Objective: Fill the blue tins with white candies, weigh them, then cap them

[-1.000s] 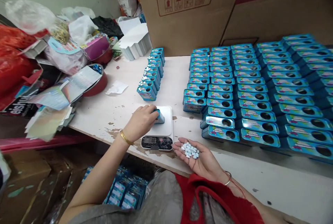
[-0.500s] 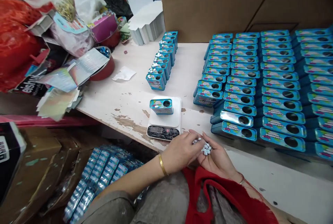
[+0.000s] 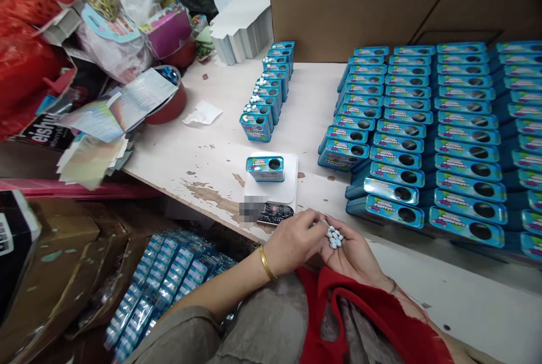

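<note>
Here, two hands meet over a palmful of tablets just in front of the small white digital scale (image 3: 275,192).

Well left of the scale and farther back sits a round red bowl (image 3: 171,110). A single row of small blue rectangular tins (image 3: 266,101) runs beyond the scale, and one blue tin with a round hole (image 3: 265,168) stands on its plate. Just in front of the scale, at the edge of the worn white surface (image 3: 203,155), the left hand (image 3: 294,240) has its fingertips bunched on the small pale blue tablets (image 3: 334,237). Whether it pinches any cannot be told. The right hand (image 3: 358,254) lies palm up, cupped and open, under the pile. Right of the scale stands a broad block of matching blue tins (image 3: 423,127).
</note>
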The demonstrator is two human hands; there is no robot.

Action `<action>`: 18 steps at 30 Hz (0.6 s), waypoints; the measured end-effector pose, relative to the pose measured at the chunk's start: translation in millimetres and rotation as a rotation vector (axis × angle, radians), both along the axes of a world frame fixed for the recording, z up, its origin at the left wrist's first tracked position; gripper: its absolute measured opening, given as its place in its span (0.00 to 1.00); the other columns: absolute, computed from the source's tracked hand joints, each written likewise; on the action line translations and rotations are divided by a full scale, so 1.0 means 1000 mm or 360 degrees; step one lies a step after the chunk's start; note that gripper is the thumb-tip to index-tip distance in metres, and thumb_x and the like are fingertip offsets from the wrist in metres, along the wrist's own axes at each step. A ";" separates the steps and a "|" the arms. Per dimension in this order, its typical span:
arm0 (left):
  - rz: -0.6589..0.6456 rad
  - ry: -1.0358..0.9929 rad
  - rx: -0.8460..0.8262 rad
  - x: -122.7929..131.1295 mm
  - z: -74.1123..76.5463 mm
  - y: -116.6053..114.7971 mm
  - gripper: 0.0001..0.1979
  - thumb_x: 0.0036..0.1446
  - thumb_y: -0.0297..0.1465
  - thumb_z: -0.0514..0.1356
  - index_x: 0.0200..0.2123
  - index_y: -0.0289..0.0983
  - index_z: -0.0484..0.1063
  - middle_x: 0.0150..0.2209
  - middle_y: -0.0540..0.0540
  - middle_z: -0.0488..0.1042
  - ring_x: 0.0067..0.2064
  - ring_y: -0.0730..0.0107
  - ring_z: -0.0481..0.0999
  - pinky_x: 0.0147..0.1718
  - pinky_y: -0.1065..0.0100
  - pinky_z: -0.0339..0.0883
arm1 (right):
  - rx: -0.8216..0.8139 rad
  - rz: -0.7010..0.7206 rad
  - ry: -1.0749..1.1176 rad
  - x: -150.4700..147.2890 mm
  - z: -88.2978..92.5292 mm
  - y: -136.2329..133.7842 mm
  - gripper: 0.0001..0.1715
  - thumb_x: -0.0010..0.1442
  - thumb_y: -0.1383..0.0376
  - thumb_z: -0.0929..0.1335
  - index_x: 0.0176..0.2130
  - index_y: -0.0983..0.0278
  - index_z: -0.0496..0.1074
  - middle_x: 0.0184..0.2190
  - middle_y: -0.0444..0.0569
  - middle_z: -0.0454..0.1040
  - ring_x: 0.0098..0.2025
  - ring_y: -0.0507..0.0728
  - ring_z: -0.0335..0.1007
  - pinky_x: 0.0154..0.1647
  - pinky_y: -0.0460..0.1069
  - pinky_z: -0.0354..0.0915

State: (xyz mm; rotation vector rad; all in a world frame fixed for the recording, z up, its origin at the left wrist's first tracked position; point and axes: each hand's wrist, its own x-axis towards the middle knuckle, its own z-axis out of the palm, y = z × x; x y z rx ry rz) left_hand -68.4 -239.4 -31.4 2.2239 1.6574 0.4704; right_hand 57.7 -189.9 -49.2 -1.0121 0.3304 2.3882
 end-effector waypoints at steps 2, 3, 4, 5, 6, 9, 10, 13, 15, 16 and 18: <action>-0.0032 -0.0002 0.0002 -0.001 -0.001 0.001 0.11 0.63 0.28 0.47 0.40 0.34 0.68 0.41 0.43 0.69 0.42 0.70 0.70 0.41 0.70 0.67 | 0.0015 0.0005 -0.0014 -0.002 0.001 0.001 0.16 0.61 0.74 0.58 0.33 0.69 0.73 0.28 0.47 0.78 0.31 0.48 0.75 0.38 0.43 0.73; -0.0055 0.0002 0.0013 -0.002 0.000 0.002 0.11 0.63 0.29 0.47 0.40 0.34 0.69 0.41 0.43 0.69 0.42 0.70 0.70 0.41 0.70 0.67 | 0.0024 0.0011 -0.0013 -0.003 0.001 0.002 0.16 0.61 0.74 0.58 0.33 0.69 0.73 0.28 0.47 0.78 0.30 0.49 0.75 0.38 0.43 0.73; -0.0082 0.0005 0.0040 -0.003 0.001 0.002 0.12 0.64 0.29 0.47 0.40 0.34 0.69 0.42 0.43 0.70 0.43 0.69 0.70 0.41 0.70 0.67 | 0.0032 0.0019 -0.0010 -0.004 0.001 0.002 0.15 0.61 0.74 0.59 0.33 0.68 0.73 0.27 0.47 0.78 0.30 0.49 0.75 0.37 0.43 0.73; -0.0108 -0.0001 0.0087 -0.006 0.003 0.003 0.12 0.64 0.30 0.47 0.41 0.35 0.69 0.42 0.43 0.70 0.43 0.69 0.70 0.41 0.69 0.67 | 0.0041 0.0031 -0.0007 -0.005 0.002 0.003 0.14 0.60 0.74 0.59 0.33 0.68 0.73 0.27 0.47 0.78 0.29 0.49 0.75 0.37 0.43 0.74; -0.0122 -0.0017 0.0153 -0.010 0.006 0.004 0.11 0.64 0.31 0.48 0.42 0.35 0.68 0.42 0.43 0.71 0.43 0.69 0.70 0.41 0.68 0.67 | 0.0050 0.0043 -0.0006 -0.006 0.002 0.003 0.14 0.60 0.74 0.60 0.33 0.69 0.73 0.27 0.47 0.78 0.29 0.49 0.75 0.36 0.44 0.74; 0.0077 -0.0093 0.0502 -0.032 0.017 0.004 0.11 0.61 0.32 0.54 0.47 0.37 0.67 0.41 0.44 0.71 0.42 0.68 0.70 0.41 0.66 0.66 | 0.0095 0.0080 0.0006 -0.008 0.005 0.004 0.12 0.60 0.72 0.61 0.35 0.71 0.73 0.31 0.52 0.79 0.33 0.53 0.77 0.39 0.47 0.74; 0.0234 -0.0099 0.0643 -0.042 0.022 0.003 0.12 0.60 0.31 0.55 0.47 0.37 0.67 0.41 0.43 0.71 0.42 0.67 0.70 0.41 0.66 0.65 | 0.0106 0.0099 0.0012 -0.009 0.006 0.005 0.12 0.59 0.72 0.61 0.36 0.72 0.73 0.34 0.55 0.79 0.38 0.55 0.78 0.43 0.49 0.74; 0.0792 0.0047 0.0910 -0.072 0.030 0.002 0.16 0.58 0.31 0.58 0.50 0.38 0.67 0.44 0.41 0.70 0.46 0.63 0.68 0.45 0.60 0.62 | 0.0138 0.0139 0.0029 -0.013 0.013 0.008 0.13 0.59 0.71 0.62 0.40 0.74 0.72 0.43 0.63 0.77 0.49 0.62 0.73 0.50 0.53 0.70; 0.1003 0.0213 0.0836 -0.086 0.030 0.002 0.17 0.59 0.33 0.57 0.51 0.39 0.67 0.50 0.39 0.68 0.51 0.58 0.66 0.49 0.56 0.57 | 0.0175 0.0146 0.0057 -0.017 0.018 0.011 0.14 0.59 0.71 0.62 0.43 0.75 0.71 0.46 0.65 0.75 0.52 0.64 0.70 0.52 0.53 0.69; 0.1032 0.0283 0.0756 -0.089 0.029 0.003 0.17 0.60 0.34 0.56 0.52 0.40 0.67 0.53 0.38 0.67 0.54 0.56 0.65 0.50 0.54 0.56 | 0.0202 0.0151 0.0084 -0.020 0.020 0.012 0.15 0.59 0.71 0.62 0.45 0.75 0.71 0.47 0.65 0.75 0.52 0.64 0.70 0.53 0.53 0.69; 0.0977 0.0374 0.0607 -0.090 0.025 0.007 0.18 0.61 0.35 0.55 0.54 0.41 0.66 0.58 0.39 0.63 0.58 0.54 0.61 0.52 0.52 0.53 | 0.0249 0.0167 0.0144 -0.024 0.024 0.015 0.17 0.60 0.70 0.62 0.47 0.75 0.69 0.48 0.65 0.74 0.53 0.63 0.70 0.53 0.52 0.68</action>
